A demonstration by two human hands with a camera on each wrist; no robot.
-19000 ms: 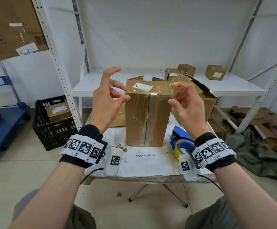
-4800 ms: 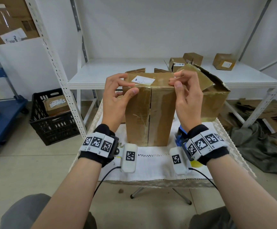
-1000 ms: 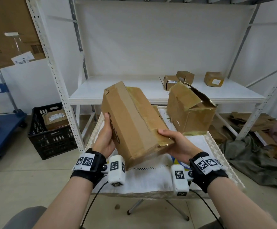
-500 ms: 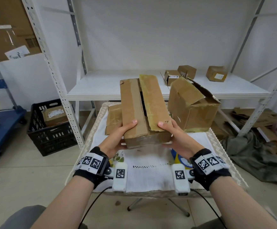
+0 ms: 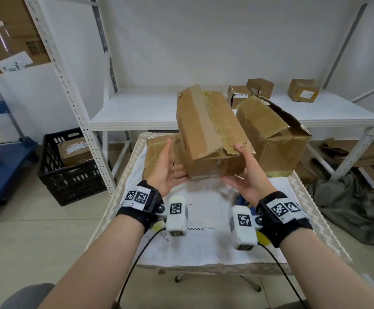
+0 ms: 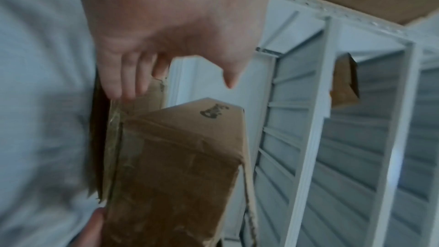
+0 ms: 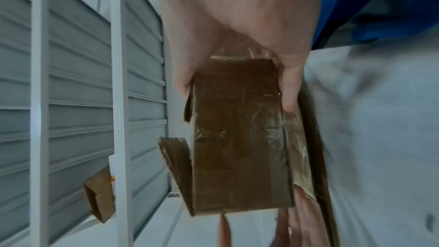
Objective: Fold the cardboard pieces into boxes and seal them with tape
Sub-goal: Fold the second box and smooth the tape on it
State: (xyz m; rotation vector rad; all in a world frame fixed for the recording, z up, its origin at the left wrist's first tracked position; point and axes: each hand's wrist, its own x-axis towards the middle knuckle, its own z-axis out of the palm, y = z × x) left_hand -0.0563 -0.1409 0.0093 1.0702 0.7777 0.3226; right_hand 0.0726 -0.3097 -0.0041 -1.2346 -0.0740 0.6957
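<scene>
A taped brown cardboard box (image 5: 210, 134) is held on its side above the table, its long axis pointing away from me. My right hand (image 5: 246, 175) grips its near right corner, thumb on the top edge and fingers underneath; the right wrist view shows that hand (image 7: 237, 25) clasping the box end (image 7: 240, 134). My left hand (image 5: 168, 168) is at the box's near left side, palm toward it and fingers straight. In the left wrist view its fingertips (image 6: 128, 89) reach a cardboard edge beside the box (image 6: 180, 166). One top flap stands slightly raised.
A second box (image 5: 270, 139) with a torn open flap stands on the white-clothed table (image 5: 203, 241) at the right, and flat cardboard (image 5: 157, 150) lies at the left. A blue tape dispenser (image 7: 356, 16) lies under my right wrist. Small boxes (image 5: 259, 86) sit on the shelf; a black crate (image 5: 70, 166) is on the floor.
The box, upright on the table earlier, has been lifted and laid over. In the last half second it shifted right, and my left hand came off its near end and opened beside it.
</scene>
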